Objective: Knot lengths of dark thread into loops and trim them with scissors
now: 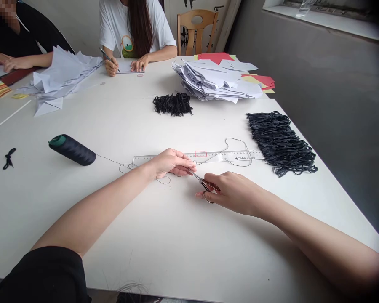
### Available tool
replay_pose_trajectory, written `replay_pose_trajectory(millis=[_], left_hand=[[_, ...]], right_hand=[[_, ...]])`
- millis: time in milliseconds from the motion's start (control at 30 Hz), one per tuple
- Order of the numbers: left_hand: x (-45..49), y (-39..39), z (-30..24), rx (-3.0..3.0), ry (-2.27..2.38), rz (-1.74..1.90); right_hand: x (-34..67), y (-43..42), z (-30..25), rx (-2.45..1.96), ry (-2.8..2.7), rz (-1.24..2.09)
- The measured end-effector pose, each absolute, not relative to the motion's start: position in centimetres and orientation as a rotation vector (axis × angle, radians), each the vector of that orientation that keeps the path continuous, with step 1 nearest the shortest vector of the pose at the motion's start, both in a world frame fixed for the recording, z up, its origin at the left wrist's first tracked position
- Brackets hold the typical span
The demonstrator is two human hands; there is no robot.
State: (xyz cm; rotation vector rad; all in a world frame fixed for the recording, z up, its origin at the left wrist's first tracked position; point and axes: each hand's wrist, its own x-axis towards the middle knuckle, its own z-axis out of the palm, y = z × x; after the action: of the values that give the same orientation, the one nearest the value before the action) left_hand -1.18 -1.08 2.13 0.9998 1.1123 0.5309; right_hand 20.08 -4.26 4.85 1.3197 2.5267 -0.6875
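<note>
One pair of scissors [201, 180] stretches between the two hands [232, 190].

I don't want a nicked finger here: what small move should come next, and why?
I'd probably ease the silver metal scissors slightly off the left hand before any snip: their blades appear right at its fingers, which seem to pinch the thin dark thread.

It looks like a small craft workroom: the white table [135, 244] bears a thread spool [73, 150] at left, a ruler [213, 155], looped black cords [281, 143] at right and stacked paper [219, 80] farther off, and a person [140, 33] writes at the far side.
</note>
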Motion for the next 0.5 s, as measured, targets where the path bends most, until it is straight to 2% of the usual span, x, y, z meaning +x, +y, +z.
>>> replay_pose_trajectory(millis=[500], left_hand=[[-1.06,-1.12,2.3,0.997,1.112,0.524]], right_hand=[[19.88,-4.03,4.35,1.324,2.534,-0.698]])
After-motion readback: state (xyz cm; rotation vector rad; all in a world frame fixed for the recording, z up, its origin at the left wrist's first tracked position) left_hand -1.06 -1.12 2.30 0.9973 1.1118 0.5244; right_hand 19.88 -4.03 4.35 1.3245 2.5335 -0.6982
